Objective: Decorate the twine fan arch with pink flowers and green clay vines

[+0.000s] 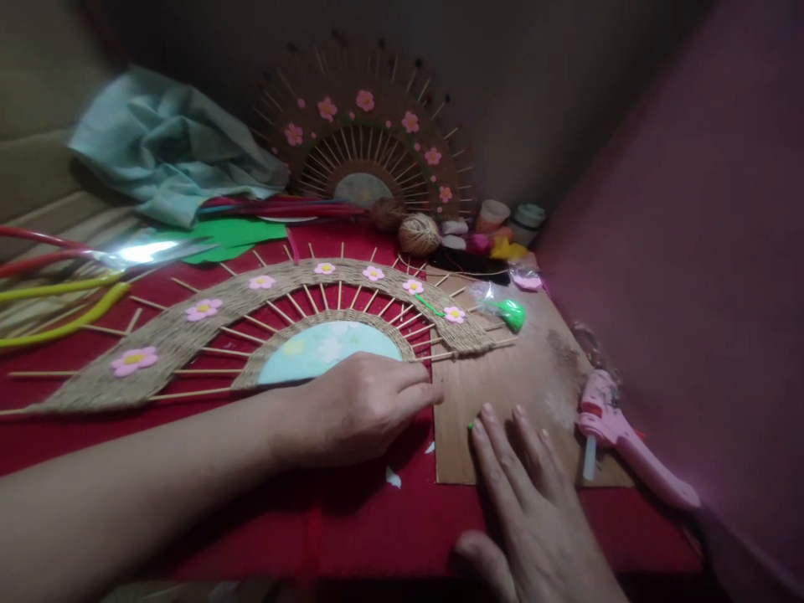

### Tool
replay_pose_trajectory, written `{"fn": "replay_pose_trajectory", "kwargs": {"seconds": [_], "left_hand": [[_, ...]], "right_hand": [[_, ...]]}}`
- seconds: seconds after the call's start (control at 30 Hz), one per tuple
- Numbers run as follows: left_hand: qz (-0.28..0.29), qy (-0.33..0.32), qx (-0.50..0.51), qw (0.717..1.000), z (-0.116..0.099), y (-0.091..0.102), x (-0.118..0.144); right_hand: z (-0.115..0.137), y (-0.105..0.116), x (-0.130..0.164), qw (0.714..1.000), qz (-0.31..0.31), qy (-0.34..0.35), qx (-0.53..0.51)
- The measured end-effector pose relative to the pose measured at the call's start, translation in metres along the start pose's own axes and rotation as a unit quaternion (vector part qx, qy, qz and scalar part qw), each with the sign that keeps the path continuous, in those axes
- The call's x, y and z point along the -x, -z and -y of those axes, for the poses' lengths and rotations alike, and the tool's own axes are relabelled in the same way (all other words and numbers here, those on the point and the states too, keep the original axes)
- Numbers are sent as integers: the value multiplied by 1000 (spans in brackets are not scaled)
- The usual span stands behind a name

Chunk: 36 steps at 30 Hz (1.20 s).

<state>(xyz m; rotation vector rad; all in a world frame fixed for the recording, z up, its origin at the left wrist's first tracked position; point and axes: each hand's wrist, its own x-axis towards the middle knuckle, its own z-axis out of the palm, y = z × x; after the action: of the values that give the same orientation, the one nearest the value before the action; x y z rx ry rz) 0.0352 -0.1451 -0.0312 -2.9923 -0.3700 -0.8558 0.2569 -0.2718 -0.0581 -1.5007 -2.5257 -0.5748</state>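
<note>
A woven twine fan (301,272) with thin wooden sticks and pink clay flowers lies on the red cloth. A thin green clay strand (429,305) runs along its band between two flowers at the right. My left hand (355,406) rests by the fan's lower edge, over part of its light-blue patterned centre (314,350). Its fingers are curled in, hiding whatever they may hold. My right hand (533,494) lies flat with fingers stretched on the wooden board (465,394). A tiny bit of green clay (470,426) shows beside its fingertips.
On the board lies a green clay lump (512,314) in plastic; a pink glue gun (606,414) sits at its right edge. Behind are a twine ball (419,234), small tubs (492,215) and a second flowered fan (364,126). Scissors (94,255) and blue cloth (169,142) are left.
</note>
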Motion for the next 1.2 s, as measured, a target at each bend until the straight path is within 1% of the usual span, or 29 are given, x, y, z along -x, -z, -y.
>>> {"fn": "replay_pose_trajectory", "kwargs": {"seconds": [0.1,0.23,0.33,0.43,0.57,0.83,0.93,1.1,1.2], "left_hand": [[1,2,-1,1000,0,-1,0],[4,4,2,1000,0,1,0],[12,3,3,1000,0,3,0],[15,-6,1,1000,0,5,0],[12,-10,1,1000,0,6,-1],[14,0,2,1000,1,3,0],[16,0,9,1000,1,3,1],[12,-6,12,1000,0,3,0],[14,-7,15,1000,1,3,-1]], "right_hand": [[1,0,0,1000,9,-12,-7],[-1,-6,-18,996,44,-68,-24],[-3,-8,-23,994,65,-80,-41],[-6,-6,-19,994,49,-82,-58],[-4,0,-16,992,25,-105,-71],[9,4,-29,997,-1,-57,-48],[18,2,-22,999,-7,-33,-41],[26,1,1,999,11,16,-38],[23,1,-4,999,16,23,-41]]}}
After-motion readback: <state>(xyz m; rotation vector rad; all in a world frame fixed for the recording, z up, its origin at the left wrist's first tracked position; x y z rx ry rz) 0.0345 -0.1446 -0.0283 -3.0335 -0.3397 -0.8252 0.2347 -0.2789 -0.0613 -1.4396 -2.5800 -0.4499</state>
